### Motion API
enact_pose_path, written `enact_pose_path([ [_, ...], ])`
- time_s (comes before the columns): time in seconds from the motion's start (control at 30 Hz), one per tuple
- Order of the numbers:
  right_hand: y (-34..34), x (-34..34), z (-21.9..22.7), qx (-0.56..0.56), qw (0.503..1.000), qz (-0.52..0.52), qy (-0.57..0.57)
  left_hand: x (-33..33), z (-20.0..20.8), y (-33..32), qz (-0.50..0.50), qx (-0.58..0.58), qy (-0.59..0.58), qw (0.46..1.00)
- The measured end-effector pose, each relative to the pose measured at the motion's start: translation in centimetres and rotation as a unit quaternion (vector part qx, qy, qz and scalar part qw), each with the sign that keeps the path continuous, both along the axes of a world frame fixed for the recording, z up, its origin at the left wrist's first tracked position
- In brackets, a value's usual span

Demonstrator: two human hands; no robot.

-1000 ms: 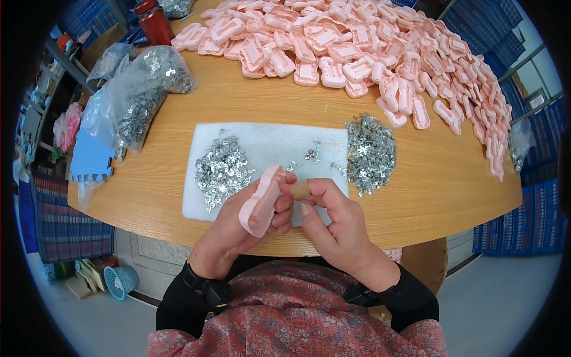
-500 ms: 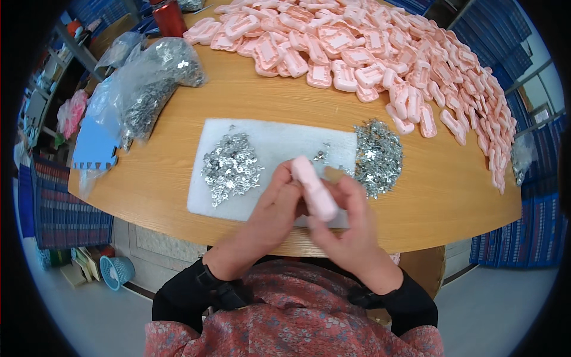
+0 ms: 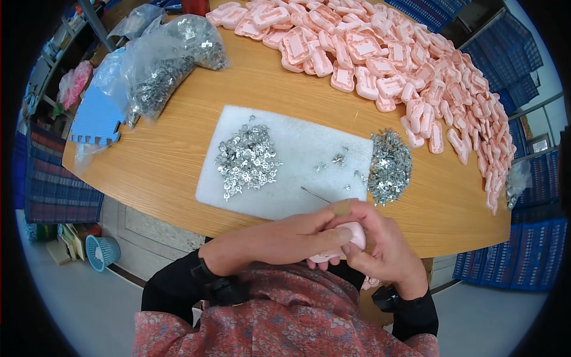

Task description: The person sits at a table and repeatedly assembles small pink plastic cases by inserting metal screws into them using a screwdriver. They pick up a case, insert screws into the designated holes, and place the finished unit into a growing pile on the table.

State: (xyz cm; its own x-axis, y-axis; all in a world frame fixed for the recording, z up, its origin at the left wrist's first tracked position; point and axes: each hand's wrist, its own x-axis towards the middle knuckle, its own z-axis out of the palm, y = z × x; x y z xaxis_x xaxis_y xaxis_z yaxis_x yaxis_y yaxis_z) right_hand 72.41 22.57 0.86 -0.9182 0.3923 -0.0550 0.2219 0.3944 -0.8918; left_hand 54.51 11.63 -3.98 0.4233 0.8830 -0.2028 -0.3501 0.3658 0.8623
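Wooden table point(image 3: 178, 160) fills the view, person seated at its 6 o'clock edge. Left hand point(image 3: 318, 229) and right hand point(image 3: 380, 247) meet there, both closed around one pink plastic piece point(image 3: 351, 235), fingers wrapped tight. Thin needle point(image 3: 315, 194) lies just beyond at 12. White foam pad point(image 3: 297, 149) carries metal clips point(image 3: 247, 160) at 11, second clip pile point(image 3: 389, 166) at 1. Clip bags point(image 3: 166, 59) at 10; pink pieces point(image 3: 386, 65) heaped far, 12 to 2.

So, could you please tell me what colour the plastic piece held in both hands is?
Pale pink plastic piece, best seen in the head view.
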Motion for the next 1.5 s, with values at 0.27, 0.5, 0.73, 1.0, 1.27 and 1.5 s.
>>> enact_pose_path([
  [0.27,3.9,-4.7,-1.9,0.238,0.969,-0.073,0.0,-3.7,-0.4,-4.4,0.067,-0.07,-0.066,0.993],
  [0.5,3.0,-10.9,-3.7,0.256,0.965,0.045,0.033,-4.3,-1.9,-5.7,0.123,-0.051,-0.105,0.986],
  [0.73,4.3,-11.3,-3.0,0.311,0.95,0.04,-0.015,-4.6,-2.9,-5.8,0.229,-0.079,-0.216,0.946],
  [1.0,5.3,-9.1,-3.8,0.365,0.928,0.077,-0.003,-4.2,-2.4,-4.6,0.278,-0.076,-0.247,0.925],
  [1.27,2.2,-8.1,-1.3,0.247,0.966,-0.013,0.072,-2.7,-1.0,-1.6,0.42,-0.045,-0.108,0.9],
  [1.5,1.4,-6.9,-0.9,0.319,0.941,0.018,0.109,-1.7,-1.7,-0.6,0.409,-0.023,-0.07,0.91],
])
